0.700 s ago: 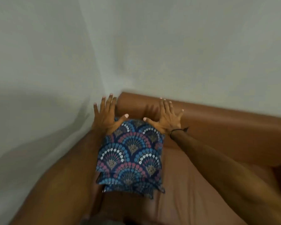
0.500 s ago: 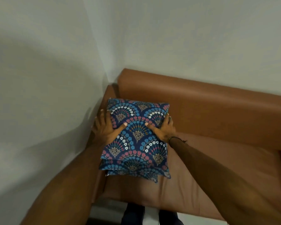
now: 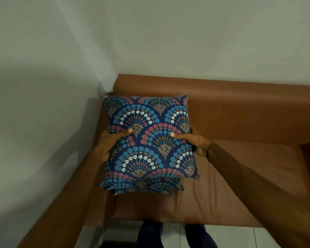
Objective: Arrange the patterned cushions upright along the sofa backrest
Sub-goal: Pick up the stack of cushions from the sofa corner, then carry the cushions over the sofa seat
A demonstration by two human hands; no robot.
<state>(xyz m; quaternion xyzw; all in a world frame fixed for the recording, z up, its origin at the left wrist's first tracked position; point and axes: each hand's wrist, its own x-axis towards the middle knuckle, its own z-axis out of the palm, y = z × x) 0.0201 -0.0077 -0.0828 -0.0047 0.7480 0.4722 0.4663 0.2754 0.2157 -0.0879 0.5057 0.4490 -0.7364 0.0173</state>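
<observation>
Gripping: both hands clamp the top patterned cushion by its side edges, one hand on each side, roughly at mid-height.
Left hand (image 3: pixel 109 142): closed on the cushion's left edge; the thumb lies across the printed front face, the other fingers are hidden behind the fabric.
Right hand (image 3: pixel 195 141): closed on the cushion's right edge in the same way, thumb on the front face, remaining fingers wrapped out of sight; a dark band circles the wrist.
Top cushion (image 3: pixel 149 138): navy cover with fan-shaped rows of blue, pink and white flowers; its face is tilted toward the camera, the far edge up near the backrest, the near edge over the stack below.
Lower cushions (image 3: pixel 147 188): same pattern, lying flat on the seat under the near edge of the held one; only their near edges and corners show, and the count cannot be told.
Sofa backrest (image 3: pixel 240 108): brown leather, running along the far wall; the cushion's far edge overlaps its left end, though whether they touch cannot be told.
Sofa seat (image 3: pixel 231 185): brown leather, bare to the right of the cushions.
Sofa armrest (image 3: pixel 97 199): at the left, beside the side wall, just left of the stack.
Walls (image 3: pixel 150 42): pale, meeting in a corner behind the sofa's far-left end.
Legs (image 3: pixel 150 235): dark trousers at the near edge, over a light tiled floor (image 3: pixel 240 237).
</observation>
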